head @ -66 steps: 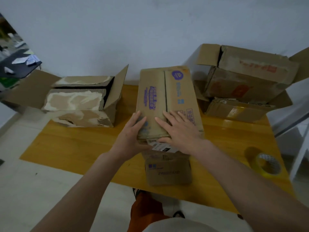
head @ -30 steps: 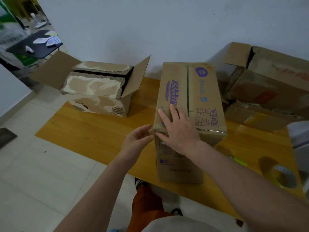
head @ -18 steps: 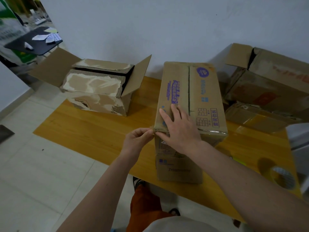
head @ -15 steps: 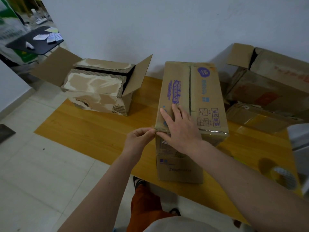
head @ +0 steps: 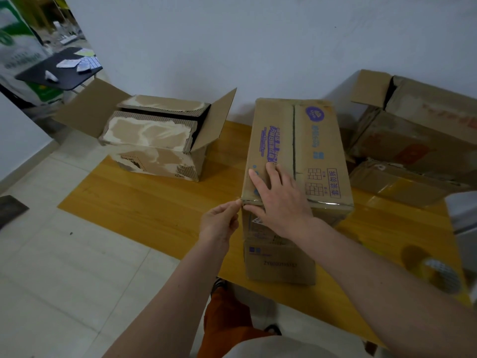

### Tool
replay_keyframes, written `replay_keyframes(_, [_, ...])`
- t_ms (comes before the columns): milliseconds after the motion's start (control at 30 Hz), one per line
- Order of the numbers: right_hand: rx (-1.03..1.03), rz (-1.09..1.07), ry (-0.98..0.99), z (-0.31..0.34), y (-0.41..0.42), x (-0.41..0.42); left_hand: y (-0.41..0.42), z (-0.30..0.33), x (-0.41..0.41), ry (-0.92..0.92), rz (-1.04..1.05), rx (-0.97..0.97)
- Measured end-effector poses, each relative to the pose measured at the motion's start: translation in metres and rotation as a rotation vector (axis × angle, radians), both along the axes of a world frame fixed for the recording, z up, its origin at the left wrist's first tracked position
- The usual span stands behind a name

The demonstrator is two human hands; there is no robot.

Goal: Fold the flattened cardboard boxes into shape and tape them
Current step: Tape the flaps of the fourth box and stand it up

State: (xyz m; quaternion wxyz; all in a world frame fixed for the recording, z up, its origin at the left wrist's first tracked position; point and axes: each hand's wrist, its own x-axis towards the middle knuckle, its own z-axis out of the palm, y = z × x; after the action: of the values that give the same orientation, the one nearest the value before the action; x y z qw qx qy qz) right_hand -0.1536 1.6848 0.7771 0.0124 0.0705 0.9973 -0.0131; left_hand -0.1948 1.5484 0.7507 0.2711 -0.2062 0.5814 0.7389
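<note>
Cardboard box w/ purple print (head: 296, 151) is standing at centre of the wooden surface (head: 154, 202), top flaps closed, seam running lengthwise. Right hand (head: 278, 197) is lying flat on the near left part of the box top, fingers spread & straight, thumb at the near edge. Left hand (head: 219, 223) is pinching at the near left top corner, thumb & forefinger pressed together; what they are gripping is too small to tell. Torn open box (head: 154, 140) is sitting to the left. More boxes (head: 413, 140) are piling up at right. Tape roll (head: 441, 277) is lying near the right edge.
</note>
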Motion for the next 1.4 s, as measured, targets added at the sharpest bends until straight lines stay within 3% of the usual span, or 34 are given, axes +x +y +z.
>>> replay_keyframes(200, [-0.017, -0.002, -0.009, 0.001, -0.001, 0.001, 0.019, 0.013, 0.034, 0.247, 0.153, -0.188])
replay_keyframes(367, [0.003, 0.018, -0.029, 0.005, -0.001, 0.002, 0.025, 0.005, 0.051, 0.613, -0.105, -0.475])
replay_keyframes(500, [0.008, 0.013, -0.022, 0.004, -0.001, 0.002, 0.021, 0.005, 0.039, 0.545, -0.254, -0.277])
replay_keyframes(667, [-0.009, 0.024, -0.045, 0.003, -0.002, 0.0, 0.017, 0.03, 0.018, 0.48, -0.375, -0.288])
replay_keyframes(767, [-0.056, 0.075, -0.083, 0.003, 0.002, 0.002, 0.033, 0.04, -0.001, 0.656, -0.399, -0.379])
replay_keyframes(867, [-0.012, 0.151, -0.068, 0.004, 0.025, 0.01, 0.049, 0.026, -0.014, 0.862, -0.525, -0.624])
replay_keyframes(933, [0.063, 0.172, -0.064, 0.003, 0.049, 0.022, 0.049, 0.016, -0.018, 0.893, -0.517, -0.681])
replay_keyframes(1100, [0.174, 0.163, -0.005, -0.001, 0.11, 0.057, 0.044, 0.01, -0.019, 0.814, -0.509, -0.554])
replay_keyframes(1300, [-0.03, 0.143, 0.229, -0.019, 0.132, 0.084, 0.041, 0.006, -0.02, 0.833, -0.485, -0.485])
replay_keyframes(1367, [-0.144, 0.052, 0.334, -0.024, 0.126, 0.091, 0.04, 0.008, -0.022, 0.861, -0.539, -0.578])
replay_keyframes(1400, [-0.21, -0.022, 0.372, -0.023, 0.122, 0.093, 0.04, 0.012, -0.023, 0.896, -0.59, -0.723])
